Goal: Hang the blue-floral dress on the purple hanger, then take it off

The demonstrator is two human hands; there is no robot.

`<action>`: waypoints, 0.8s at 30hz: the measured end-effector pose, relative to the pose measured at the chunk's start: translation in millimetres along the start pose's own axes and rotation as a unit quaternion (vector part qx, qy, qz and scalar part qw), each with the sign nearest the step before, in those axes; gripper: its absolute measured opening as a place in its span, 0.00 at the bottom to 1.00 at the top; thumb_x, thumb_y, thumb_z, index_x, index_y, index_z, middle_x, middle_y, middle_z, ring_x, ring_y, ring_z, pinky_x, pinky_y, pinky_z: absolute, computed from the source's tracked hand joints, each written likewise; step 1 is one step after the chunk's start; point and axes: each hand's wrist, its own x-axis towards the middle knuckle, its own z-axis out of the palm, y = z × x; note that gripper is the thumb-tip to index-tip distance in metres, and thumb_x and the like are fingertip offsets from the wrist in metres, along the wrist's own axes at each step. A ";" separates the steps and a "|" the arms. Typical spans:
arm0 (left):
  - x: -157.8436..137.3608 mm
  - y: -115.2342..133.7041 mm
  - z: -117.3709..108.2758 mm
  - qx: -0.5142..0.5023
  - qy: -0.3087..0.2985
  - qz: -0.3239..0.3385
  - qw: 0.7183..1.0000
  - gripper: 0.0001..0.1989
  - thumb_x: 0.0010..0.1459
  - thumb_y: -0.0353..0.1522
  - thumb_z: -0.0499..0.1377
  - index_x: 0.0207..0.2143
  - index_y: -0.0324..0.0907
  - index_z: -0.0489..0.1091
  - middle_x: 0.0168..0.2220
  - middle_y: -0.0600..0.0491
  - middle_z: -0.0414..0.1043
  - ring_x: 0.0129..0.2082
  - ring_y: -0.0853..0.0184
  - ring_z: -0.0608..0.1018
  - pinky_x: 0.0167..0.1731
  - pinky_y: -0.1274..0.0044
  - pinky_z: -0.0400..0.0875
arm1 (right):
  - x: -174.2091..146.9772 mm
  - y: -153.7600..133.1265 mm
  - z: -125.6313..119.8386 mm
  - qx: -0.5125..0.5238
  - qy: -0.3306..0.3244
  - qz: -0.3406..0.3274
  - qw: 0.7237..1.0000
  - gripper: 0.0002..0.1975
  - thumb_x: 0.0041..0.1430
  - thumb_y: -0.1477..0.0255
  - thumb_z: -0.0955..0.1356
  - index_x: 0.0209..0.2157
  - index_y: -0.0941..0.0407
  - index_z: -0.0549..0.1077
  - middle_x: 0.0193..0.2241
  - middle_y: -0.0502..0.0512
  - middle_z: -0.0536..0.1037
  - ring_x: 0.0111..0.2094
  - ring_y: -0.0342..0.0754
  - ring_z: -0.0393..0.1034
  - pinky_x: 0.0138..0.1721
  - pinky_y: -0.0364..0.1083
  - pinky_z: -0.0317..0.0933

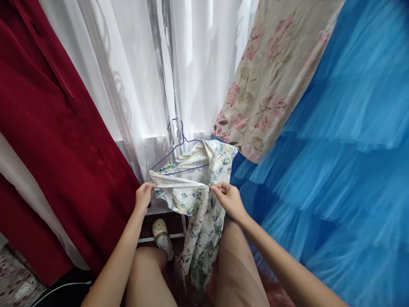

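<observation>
A white garment with a blue and green floral print (220,166) hangs partly on a thin purple clothes hanger (169,152). The hanger's hook is at a metal pole (174,98). My left hand (144,195) pinches the garment's edge at the left end of the hanger. With thumb and fingertips, my right hand (227,197) grips the same edge near the middle of the front, and the fabric between the hands is drawn nearly straight. Below, the lower part of the garment dangles between my knees.
Dark red cloth (73,140) hangs at the left, white curtains (134,68) behind. To the right hang a cream cloth with pink flowers (271,76) and a tiered blue tulle dress (345,170). Under the garment, a beige clog (159,229) is on a foot by a white bar (177,236).
</observation>
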 end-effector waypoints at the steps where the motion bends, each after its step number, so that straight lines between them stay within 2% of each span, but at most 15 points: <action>1: -4.6 -1.4 4.8 0.002 -0.016 0.002 1.000 0.16 0.49 0.43 0.62 0.29 0.36 0.74 0.28 0.47 0.76 0.29 0.63 0.78 0.31 0.75 0.70 | -1.0 13.2 -7.1 -0.016 0.005 0.014 1.000 0.21 0.58 0.53 0.66 0.29 0.59 0.70 0.16 0.45 0.62 0.18 0.40 0.51 0.21 0.42 0.45; 4: -7.3 -1.7 15.1 0.005 -0.025 0.016 1.000 0.17 0.52 0.43 0.60 0.35 0.38 0.75 0.35 0.46 0.78 0.37 0.60 0.79 0.38 0.74 0.71 | -8.0 45.6 -21.1 -0.055 -0.004 0.043 0.998 0.22 0.56 0.51 0.66 0.27 0.58 0.69 0.16 0.46 0.64 0.18 0.41 0.53 0.21 0.42 0.46; 7: -6.7 -4.4 16.8 0.010 -0.016 0.018 1.000 0.18 0.55 0.42 0.57 0.41 0.39 0.73 0.40 0.46 0.78 0.42 0.59 0.78 0.41 0.74 0.70 | -17.8 60.7 -17.7 -0.082 -0.039 0.057 0.994 0.20 0.56 0.54 0.66 0.27 0.57 0.69 0.16 0.47 0.66 0.17 0.42 0.56 0.21 0.42 0.47; 11: -28.1 -11.6 9.4 0.038 -0.086 -0.022 0.995 0.12 0.49 0.39 0.61 0.28 0.38 0.74 0.26 0.48 0.76 0.30 0.59 0.77 0.33 0.73 0.69 | -25.8 63.8 3.0 -0.126 -0.090 0.059 0.986 0.14 0.56 0.60 0.67 0.26 0.57 0.70 0.16 0.48 0.69 0.19 0.44 0.61 0.22 0.42 0.49; 14: -56.6 -7.0 7.9 0.036 -0.152 -0.027 0.987 0.12 0.48 0.39 0.62 0.25 0.38 0.73 0.25 0.49 0.75 0.29 0.61 0.76 0.33 0.73 0.70 | -29.4 61.5 17.4 -0.150 -0.118 0.051 0.980 0.10 0.55 0.65 0.67 0.25 0.56 0.71 0.17 0.50 0.71 0.21 0.46 0.64 0.25 0.42 0.53; 17: -79.4 16.3 18.4 0.014 -0.183 -0.005 0.983 0.14 0.56 0.42 0.58 0.31 0.39 0.73 0.31 0.50 0.75 0.34 0.62 0.77 0.38 0.74 0.71 | -34.0 50.0 26.1 -0.167 -0.122 0.031 0.978 0.04 0.53 0.70 0.68 0.31 0.56 0.73 0.25 0.53 0.76 0.28 0.49 0.69 0.32 0.45 0.58; 19: -90.8 42.6 32.7 -0.008 -0.201 0.023 0.979 0.14 0.61 0.42 0.56 0.35 0.40 0.72 0.33 0.51 0.75 0.36 0.63 0.76 0.39 0.75 0.70 | -37.6 33.5 28.5 -0.142 -0.131 0.003 0.981 0.13 0.50 0.73 0.69 0.40 0.56 0.73 0.35 0.55 0.79 0.36 0.51 0.71 0.39 0.47 0.61; 22: -108.5 87.3 60.7 -0.032 -0.272 0.100 0.957 0.12 0.65 0.40 0.54 0.39 0.42 0.72 0.39 0.50 0.74 0.41 0.63 0.76 0.44 0.75 0.69 | -41.1 0.7 27.6 0.011 -0.217 -0.026 0.976 0.26 0.48 0.77 0.70 0.51 0.55 0.70 0.45 0.56 0.77 0.45 0.53 0.70 0.49 0.50 0.62; 24: -119.7 109.9 79.6 -0.022 -0.333 0.169 0.927 0.12 0.67 0.38 0.53 0.42 0.43 0.73 0.46 0.49 0.74 0.49 0.62 0.74 0.52 0.73 0.66 | -40.0 -17.3 24.1 0.142 -0.275 0.006 0.951 0.28 0.46 0.78 0.71 0.52 0.55 0.70 0.44 0.54 0.77 0.46 0.54 0.70 0.49 0.51 0.64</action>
